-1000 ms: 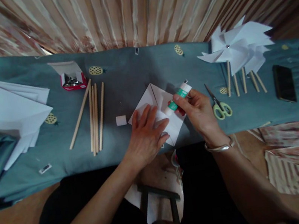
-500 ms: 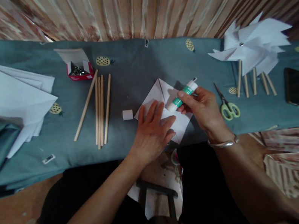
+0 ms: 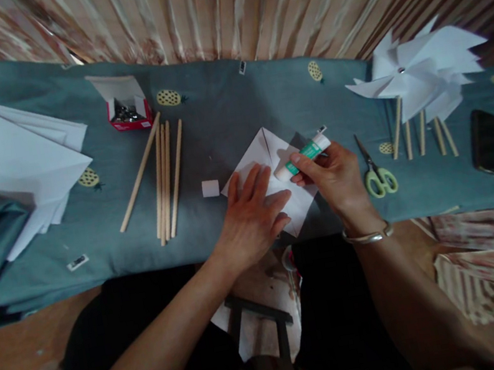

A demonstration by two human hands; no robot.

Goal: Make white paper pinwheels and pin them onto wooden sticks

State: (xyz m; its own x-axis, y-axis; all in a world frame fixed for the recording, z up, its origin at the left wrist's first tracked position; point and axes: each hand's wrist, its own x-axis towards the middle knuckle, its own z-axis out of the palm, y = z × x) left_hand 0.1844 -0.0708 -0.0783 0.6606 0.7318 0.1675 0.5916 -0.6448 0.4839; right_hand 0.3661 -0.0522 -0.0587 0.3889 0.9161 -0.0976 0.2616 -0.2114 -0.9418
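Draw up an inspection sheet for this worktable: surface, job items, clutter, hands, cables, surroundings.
Surface: teal pineapple-patterned cloth, bunched at far left.
Job's things: folded paper; glue stick; white cap apart from it.
Clutter: paper sheets, red box of small metal pieces, wooden sticks, scissors, pinwheels, dark phone.
Hands: left hand spread on the folded paper; right hand holds the glue stick, whose tip's contact with the paper is unclear.
Cables: nothing seen for certain.
Surroundings: pleated curtain beyond the cloth.

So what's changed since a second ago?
The right hand has eased the glue stick slightly left over the white paper, at a shallower slant. Nothing was picked up or let go. The left hand still rests on the paper; cap, scissors and wooden sticks stayed put.
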